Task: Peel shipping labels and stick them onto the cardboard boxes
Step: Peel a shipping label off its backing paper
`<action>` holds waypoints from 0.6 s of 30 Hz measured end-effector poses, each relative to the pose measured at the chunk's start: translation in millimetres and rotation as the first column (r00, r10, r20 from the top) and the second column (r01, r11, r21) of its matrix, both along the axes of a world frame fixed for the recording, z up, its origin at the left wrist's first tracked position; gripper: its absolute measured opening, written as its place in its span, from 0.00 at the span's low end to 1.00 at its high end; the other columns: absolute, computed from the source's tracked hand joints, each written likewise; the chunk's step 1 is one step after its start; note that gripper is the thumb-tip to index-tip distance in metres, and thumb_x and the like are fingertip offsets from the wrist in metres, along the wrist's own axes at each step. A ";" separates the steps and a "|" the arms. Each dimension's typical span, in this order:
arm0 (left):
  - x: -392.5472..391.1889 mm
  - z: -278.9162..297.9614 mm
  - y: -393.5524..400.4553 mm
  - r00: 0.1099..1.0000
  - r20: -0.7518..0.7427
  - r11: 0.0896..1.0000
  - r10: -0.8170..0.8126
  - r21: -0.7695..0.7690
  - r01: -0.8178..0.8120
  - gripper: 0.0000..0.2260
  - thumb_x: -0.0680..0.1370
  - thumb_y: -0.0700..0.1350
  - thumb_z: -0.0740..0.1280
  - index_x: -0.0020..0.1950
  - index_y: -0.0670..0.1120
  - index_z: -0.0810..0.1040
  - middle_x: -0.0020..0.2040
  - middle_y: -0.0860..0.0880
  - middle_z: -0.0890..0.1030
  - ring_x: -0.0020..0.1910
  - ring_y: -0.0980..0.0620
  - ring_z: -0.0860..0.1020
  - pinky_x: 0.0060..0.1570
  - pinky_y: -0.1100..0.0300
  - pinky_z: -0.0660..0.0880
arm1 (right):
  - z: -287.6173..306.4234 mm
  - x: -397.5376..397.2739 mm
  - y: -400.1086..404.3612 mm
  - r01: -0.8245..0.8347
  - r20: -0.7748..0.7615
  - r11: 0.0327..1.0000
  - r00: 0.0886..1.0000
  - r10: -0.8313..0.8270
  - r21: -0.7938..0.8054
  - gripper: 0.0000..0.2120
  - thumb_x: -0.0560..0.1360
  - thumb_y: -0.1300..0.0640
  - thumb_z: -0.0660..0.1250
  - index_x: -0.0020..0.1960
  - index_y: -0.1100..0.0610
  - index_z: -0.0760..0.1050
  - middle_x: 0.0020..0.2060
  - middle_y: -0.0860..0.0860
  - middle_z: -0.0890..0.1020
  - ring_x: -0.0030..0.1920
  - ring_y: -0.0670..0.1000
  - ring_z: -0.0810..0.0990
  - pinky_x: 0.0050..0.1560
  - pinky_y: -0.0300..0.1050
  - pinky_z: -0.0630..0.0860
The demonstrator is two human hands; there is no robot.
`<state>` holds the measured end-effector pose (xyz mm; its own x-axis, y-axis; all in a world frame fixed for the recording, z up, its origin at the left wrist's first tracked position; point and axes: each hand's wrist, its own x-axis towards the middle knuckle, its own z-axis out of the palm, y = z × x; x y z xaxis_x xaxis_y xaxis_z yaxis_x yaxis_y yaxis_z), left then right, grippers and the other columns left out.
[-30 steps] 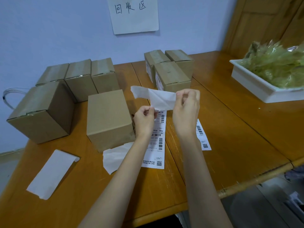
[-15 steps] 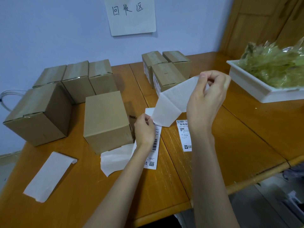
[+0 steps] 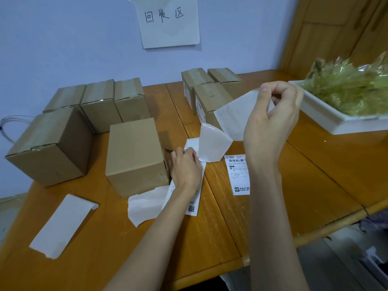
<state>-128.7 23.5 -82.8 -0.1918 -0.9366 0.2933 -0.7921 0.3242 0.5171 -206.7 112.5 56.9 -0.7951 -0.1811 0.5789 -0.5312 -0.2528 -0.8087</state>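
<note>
My right hand [image 3: 273, 120] is raised above the table and pinches the corner of a white label sheet [image 3: 233, 118], which bends down in a fold [image 3: 212, 143] toward the table. My left hand [image 3: 184, 166] presses the printed label strip [image 3: 192, 206] flat on the wood, fingers curled over its upper end. A plain cardboard box [image 3: 134, 154] stands just left of that hand. A second printed label [image 3: 238, 175] lies flat under my right forearm.
Several more cardboard boxes stand at the back left [image 3: 98, 101] and back middle [image 3: 207, 95], one large box [image 3: 48, 145] at far left. Blank backing papers lie at front left [image 3: 60, 225] and by the box [image 3: 147, 203]. A white tray [image 3: 327, 118] of greenish plastic sits right.
My right hand has pulled the white sheet up and to the right, away from the strip, stretching it out. My left hand has dropped onto the strip on the table.
</note>
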 end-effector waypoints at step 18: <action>22.6 64.1 32.6 0.755 -0.637 0.988 -0.155 -0.087 0.130 0.21 0.70 0.26 0.61 0.59 0.42 0.74 0.59 0.47 0.75 0.60 0.53 0.72 0.48 0.74 0.71 | -1.8 -1.8 -11.8 0.058 0.124 0.998 0.990 -0.060 0.020 0.04 0.79 0.59 0.61 0.47 0.59 0.72 0.49 0.50 0.72 0.40 0.30 0.71 0.43 0.24 0.66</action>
